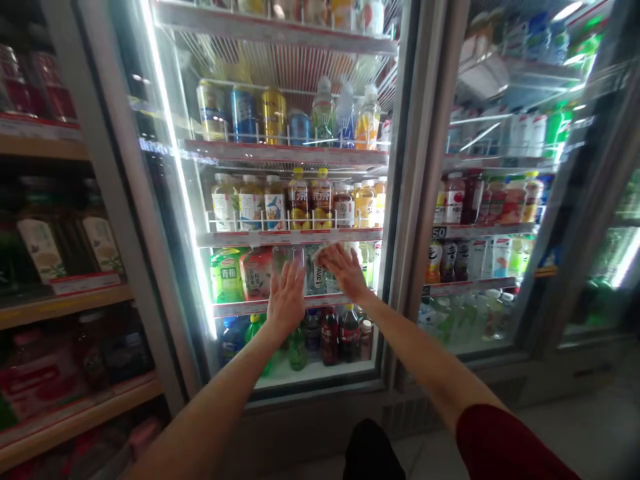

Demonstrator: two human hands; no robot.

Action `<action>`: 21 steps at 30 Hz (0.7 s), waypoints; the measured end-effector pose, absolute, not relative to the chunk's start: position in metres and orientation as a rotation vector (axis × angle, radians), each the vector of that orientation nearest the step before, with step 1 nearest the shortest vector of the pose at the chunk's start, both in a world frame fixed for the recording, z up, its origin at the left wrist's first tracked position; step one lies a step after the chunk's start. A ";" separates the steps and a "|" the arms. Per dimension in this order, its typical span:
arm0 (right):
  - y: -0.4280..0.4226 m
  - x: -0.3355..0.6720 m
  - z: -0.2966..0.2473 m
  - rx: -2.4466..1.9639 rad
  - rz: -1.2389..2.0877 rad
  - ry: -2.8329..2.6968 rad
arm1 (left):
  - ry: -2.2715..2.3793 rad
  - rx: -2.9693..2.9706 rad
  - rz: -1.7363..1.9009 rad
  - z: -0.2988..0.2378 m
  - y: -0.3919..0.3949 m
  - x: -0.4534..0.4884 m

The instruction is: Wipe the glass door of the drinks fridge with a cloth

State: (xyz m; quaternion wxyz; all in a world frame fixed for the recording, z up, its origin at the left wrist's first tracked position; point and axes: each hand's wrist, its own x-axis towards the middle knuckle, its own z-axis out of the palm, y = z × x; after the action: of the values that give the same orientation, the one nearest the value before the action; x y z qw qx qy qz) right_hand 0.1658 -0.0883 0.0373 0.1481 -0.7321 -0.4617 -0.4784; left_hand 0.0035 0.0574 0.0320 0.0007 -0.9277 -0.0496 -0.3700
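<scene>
Fridge strip light (173, 167) glaring; surroundings dim, edges warped, blurred.

Hands: two, namely left hand (285, 298) and right hand (345, 270). Shelf levels (285, 155) in the centre cooler: five. Cans (243, 113) on the second level: four. Bottles beside those cans (345, 110): three. Bottles on the third level (250, 203): eight, two of them with yellow caps (299, 172). Clear bottles (296, 257) at the hands, fourth level: at least two; further count blocked. Bottles on the bottom level (330, 337): about seven, back rows not countable. Wooden shelf boards (65, 303) to the left: three. Glass-fronted cooler sections (500, 200) to the right: two.
</scene>
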 end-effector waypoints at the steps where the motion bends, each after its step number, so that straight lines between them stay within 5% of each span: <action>1: -0.092 0.170 0.044 -2.089 -1.386 -1.217 | -0.171 -2.893 -1.174 0.029 0.065 0.000; 5: -0.088 0.178 0.060 -1.969 -1.424 -0.740 | -0.268 -2.863 -1.190 0.020 0.091 -0.015; 12: -0.033 0.121 0.023 -2.114 -1.221 -1.525 | -0.380 -2.886 -1.110 0.003 0.113 -0.042; 17: -0.009 0.115 0.043 -2.042 -1.293 -1.111 | -0.488 -2.891 -1.123 -0.007 0.137 -0.062; 21: 0.021 0.091 0.016 -2.007 -1.152 -1.599 | -0.561 -2.883 -1.087 -0.014 0.151 -0.075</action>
State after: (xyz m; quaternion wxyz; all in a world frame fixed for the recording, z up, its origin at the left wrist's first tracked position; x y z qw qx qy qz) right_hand 0.0907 0.0208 0.0159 0.1637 -0.7040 -0.5608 -0.4039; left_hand -0.0753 0.1511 -0.0140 0.0049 -0.9205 -0.1792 -0.3471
